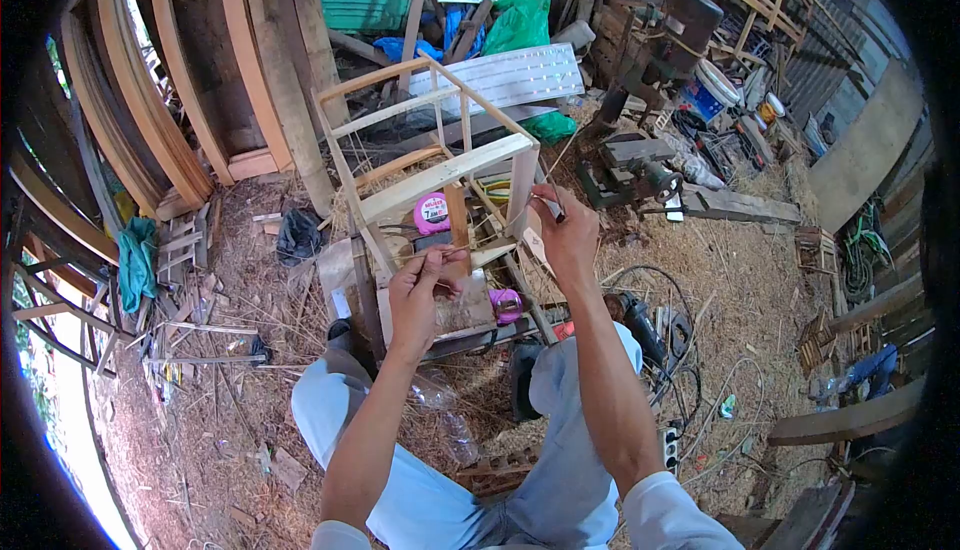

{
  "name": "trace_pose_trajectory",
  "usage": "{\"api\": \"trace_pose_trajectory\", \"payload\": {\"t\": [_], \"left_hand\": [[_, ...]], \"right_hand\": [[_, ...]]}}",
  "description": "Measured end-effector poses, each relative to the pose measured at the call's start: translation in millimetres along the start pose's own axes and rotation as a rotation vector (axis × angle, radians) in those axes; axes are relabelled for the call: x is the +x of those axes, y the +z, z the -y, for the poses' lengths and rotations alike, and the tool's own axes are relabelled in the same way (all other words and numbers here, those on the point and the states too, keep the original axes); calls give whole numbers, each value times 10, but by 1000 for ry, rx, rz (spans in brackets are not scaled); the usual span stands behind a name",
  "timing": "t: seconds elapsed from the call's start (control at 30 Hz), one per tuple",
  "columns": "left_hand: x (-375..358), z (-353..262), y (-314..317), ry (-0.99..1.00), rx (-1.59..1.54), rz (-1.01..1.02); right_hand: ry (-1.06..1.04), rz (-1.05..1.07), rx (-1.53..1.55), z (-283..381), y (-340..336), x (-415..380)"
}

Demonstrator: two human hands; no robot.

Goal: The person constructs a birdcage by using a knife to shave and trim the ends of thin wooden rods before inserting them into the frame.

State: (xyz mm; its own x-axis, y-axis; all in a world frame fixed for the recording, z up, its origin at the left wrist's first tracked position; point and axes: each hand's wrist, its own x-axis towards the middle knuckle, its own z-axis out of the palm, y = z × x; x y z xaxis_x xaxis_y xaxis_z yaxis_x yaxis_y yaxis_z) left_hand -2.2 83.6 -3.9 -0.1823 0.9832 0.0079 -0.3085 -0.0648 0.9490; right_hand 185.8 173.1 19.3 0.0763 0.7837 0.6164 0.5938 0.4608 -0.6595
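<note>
A small pale wooden frame (450,182) with slats and upright posts stands in front of me. My left hand (418,295) is closed in a pinch at its near side, with a thin light strand (456,250) at the fingertips. Beside the frame's right post (522,190), my right hand (568,240) has its fingers bent together at the post. What they hold is too small to make out. Inside the frame's outline shows a pink roll with a white label (432,212). Another pink roll (506,305) lies lower, near my knees.
Curved wooden pieces (165,80) lean at the left. A metal vise (630,175) stands at the right rear. By my right knee lie a dark power tool (645,328) and cables. A power strip (669,445) rests on the shavings-covered floor (250,400). Behind are perforated white panels (500,75).
</note>
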Motion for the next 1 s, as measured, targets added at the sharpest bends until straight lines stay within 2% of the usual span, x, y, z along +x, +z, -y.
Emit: {"api": "trace_pose_trajectory", "payload": {"t": [0.1, 0.27, 0.37, 0.43, 0.47, 0.53, 0.63, 0.7, 0.77, 0.87, 0.97, 1.0], "left_hand": [[11, 10, 2, -13, -18, -15], [3, -8, -10, -27, -48, -23], [-30, -4, -2, -14, -218, -21], [-45, 25, -32, -15, -539, -129], [-39, 33, -35, -14, -534, -130], [-26, 46, 11, 154, -336, -30], [-38, 77, 69, 148, -161, 64], [-26, 129, 77, 140, -234, 40], [-23, 140, 60, 203, -69, 19], [-85, 18, 104, 258, -39, 11], [-183, -79, 135, 227, 8, 39], [-191, -52, 151, 253, -40, 40]], "right_hand": [[-89, -46, 41, -10, 0, 29], [-89, 10, -4, -5, -9, 22], [-78, 2, -7, -8, -1, 14], [-53, -2, 12, 3, 18, 3], [-30, 2, -10, 2, 18, 2], [-7, 11, -57, 5, 6, -4], [-45, 26, -99, -6, 20, -26], [-48, 67, -121, 46, -8, -55], [-49, 108, -142, 157, -70, -92], [-179, 198, 43, 283, -137, -205], [-80, 277, 127, 446, -159, -408], [-118, 263, 160, 494, -153, -442]]}}
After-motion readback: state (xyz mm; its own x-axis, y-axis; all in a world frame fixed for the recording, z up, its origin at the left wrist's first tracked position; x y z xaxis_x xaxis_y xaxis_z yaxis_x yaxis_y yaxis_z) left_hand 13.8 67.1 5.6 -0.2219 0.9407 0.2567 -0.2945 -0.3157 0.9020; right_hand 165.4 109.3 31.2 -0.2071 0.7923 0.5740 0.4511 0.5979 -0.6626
